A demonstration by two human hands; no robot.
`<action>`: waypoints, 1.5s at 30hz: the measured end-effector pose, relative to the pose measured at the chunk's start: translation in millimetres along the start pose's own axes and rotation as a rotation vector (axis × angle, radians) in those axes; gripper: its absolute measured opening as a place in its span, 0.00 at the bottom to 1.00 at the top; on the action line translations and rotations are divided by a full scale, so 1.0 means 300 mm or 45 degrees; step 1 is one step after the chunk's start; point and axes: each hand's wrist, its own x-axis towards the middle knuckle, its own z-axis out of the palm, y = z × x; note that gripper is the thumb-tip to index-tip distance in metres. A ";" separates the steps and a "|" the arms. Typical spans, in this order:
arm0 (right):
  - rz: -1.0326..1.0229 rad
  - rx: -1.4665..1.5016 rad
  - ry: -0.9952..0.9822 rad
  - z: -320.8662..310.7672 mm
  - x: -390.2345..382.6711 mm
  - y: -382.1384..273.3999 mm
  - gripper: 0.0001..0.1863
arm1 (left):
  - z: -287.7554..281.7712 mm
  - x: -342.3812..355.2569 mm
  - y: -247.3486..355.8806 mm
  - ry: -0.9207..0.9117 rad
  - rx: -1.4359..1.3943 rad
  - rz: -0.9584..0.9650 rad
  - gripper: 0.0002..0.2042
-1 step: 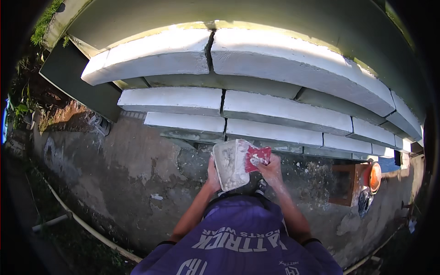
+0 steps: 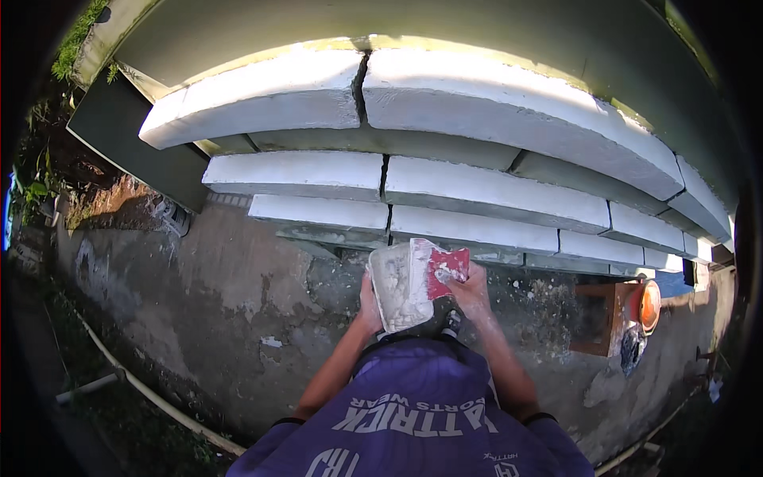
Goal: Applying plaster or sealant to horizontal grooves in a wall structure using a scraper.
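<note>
My left hand grips the left side of a pale rectangular plastic container, which holds whitish, lumpy material. My right hand is closed on a red plastic spreader smeared with white compound. The spreader's whitish edge lies over the right part of the container. I hold both in front of my body, above the concrete ground and just below the lowest white ledge.
Stepped white slabs with dark joints rise against a green wall. At right stand a wooden box, an orange round object and a dark bag. A dark panel is at left; pale pipes run along the ground behind me.
The red spreader and my right hand have shifted very slightly upward. The container and my left hand are almost unchanged.
</note>
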 end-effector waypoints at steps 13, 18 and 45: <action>-0.105 -0.716 0.124 -0.177 0.005 -0.011 0.10 | 0.039 -0.013 -0.088 0.098 0.094 -0.054 0.42; -0.163 -0.615 0.283 -0.270 0.015 -0.053 0.09 | 0.059 -0.025 -0.063 0.017 0.055 0.056 0.43; -0.355 -0.991 -0.359 0.013 -0.070 -0.287 0.23 | 0.112 0.009 -0.149 -0.022 0.008 0.274 0.41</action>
